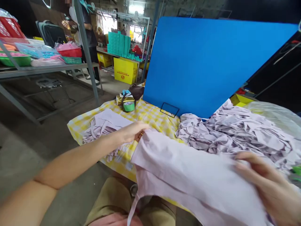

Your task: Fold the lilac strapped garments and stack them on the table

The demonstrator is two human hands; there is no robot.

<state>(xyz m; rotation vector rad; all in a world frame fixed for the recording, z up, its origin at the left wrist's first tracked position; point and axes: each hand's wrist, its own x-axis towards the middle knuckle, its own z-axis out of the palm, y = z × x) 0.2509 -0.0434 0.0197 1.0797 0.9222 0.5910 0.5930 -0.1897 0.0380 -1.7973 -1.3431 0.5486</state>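
A dim workshop with metal racks [47, 67] of coloured trays at far left surrounds a low table under a yellow checked cloth [150, 116]. On the cloth's left part lies a flat stack of folded lilac pieces [103, 125]. Just right of it the left hand [133, 131] pinches the near-left corner of a pale lilac garment [188, 175], fingers closed on the edge. The garment spreads across the table's front edge and over the lap, a thin strap dangling below; it looks light, soft and limp, likely to sag and slip unless held by corners or hems. At far right the right hand [270, 185], blurred, lies on its other end; its grip cannot be told. Behind, a green-and-gold pouch [127, 102], an upright blue board [207, 62] and a crumpled heap of lilac garments [235, 131] crowd the working space.
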